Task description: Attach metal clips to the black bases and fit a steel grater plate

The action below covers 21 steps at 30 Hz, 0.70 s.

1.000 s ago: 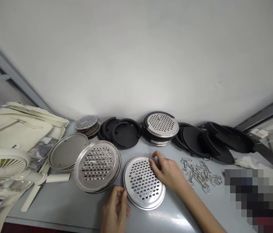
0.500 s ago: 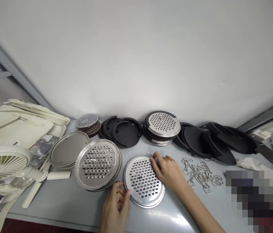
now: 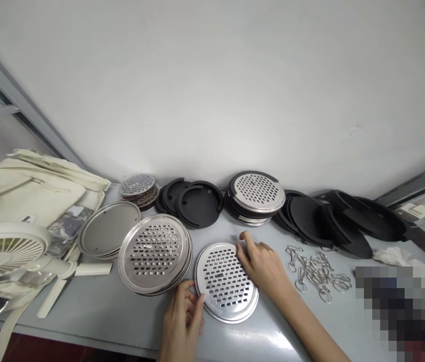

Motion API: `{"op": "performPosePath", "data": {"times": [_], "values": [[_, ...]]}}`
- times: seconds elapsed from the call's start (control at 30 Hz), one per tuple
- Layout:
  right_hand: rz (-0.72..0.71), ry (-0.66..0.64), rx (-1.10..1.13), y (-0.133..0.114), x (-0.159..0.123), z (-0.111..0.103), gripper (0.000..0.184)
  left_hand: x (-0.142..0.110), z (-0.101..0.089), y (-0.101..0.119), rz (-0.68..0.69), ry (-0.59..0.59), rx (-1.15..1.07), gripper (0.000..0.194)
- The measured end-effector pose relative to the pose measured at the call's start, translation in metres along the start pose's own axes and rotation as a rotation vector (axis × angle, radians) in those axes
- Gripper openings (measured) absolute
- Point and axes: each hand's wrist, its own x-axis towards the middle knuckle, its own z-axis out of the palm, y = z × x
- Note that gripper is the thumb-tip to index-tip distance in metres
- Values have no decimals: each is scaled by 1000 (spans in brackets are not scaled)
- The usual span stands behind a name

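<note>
A round, shiny metal grater plate (image 3: 227, 281) with rows of slots lies flat on the grey table, with what looks like a second disc rim under its lower right edge. Beside its lower left rim is my left hand (image 3: 182, 317), fingers loosely curled and thumb apart, the thumb tip at the rim. My right hand (image 3: 263, 261) rests at the plate's upper right edge, thumb against the rim and index finger raised away from it. Neither hand is visibly closed around the plate. Left of it sits a stack of similar grater plates (image 3: 154, 254) with raised teeth.
Plain metal discs (image 3: 110, 229) and small perforated discs (image 3: 137, 186) stand left. Black round trays (image 3: 200, 206), a grater-topped stack (image 3: 259, 191) and black lids (image 3: 312, 221) line the wall. Wire clips (image 3: 318, 274) lie right; a white fan (image 3: 6, 251) and bag (image 3: 19, 191) lie left.
The whole view has shifted slightly, so things sit a little further right. My right index finger is lifted a bit higher; the hands and plate otherwise keep their places.
</note>
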Motion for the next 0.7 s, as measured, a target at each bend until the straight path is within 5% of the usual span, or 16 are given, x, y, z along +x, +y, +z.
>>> {"op": "performPosePath", "data": {"times": [0.7], "values": [[177, -114, 641, -3, -3, -14, 37, -2, 5, -10, 52, 54, -45, 39]]}}
